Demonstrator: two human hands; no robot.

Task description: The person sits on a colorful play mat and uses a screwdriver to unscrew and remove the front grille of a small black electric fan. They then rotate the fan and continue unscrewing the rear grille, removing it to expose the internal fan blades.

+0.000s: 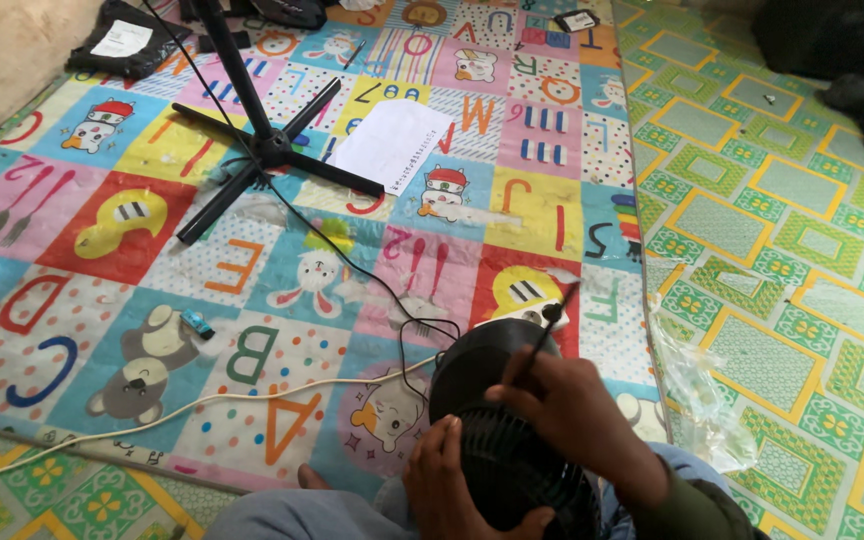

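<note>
A round black fan (487,400) with a ribbed grille rests on my lap at the bottom centre. My left hand (442,480) grips its lower left rim. My right hand (577,415) lies over the fan's right side and holds a thin dark screwdriver (544,335), whose handle end points up and to the right. The tool's tip is hidden behind my fingers.
A colourful alphabet play mat (252,300) covers the floor, with a green patterned mat (782,220) to the right. A black tripod stand (262,150) and a white paper sheet (392,145) lie ahead. A white cable (182,410) and a black cable (352,265) run across.
</note>
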